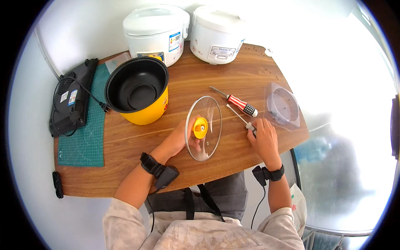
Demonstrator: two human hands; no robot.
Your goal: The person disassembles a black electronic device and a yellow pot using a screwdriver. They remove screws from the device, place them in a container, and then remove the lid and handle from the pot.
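Observation:
My left hand [180,134] grips a clear glass lid [213,143] with a metal rim, tilted up on edge above the table. Its yellow knob [201,121] faces me, and some of my fingers show through the glass. To the right, my right hand [266,139] is closed around the grey-and-black handle of a thin screwdriver [238,114], whose shaft points to the far left. Just beyond it lies a second screwdriver [238,103] with a red-and-white striped, dark-checked handle.
A yellow pot [146,114] with a black inside stands left of the lid. Two white rice cookers, one left [154,39] and one right [214,37], stand behind. A green cutting mat [89,143] lies under a black corded device [73,100]. A clear plastic tray [294,118] sits right.

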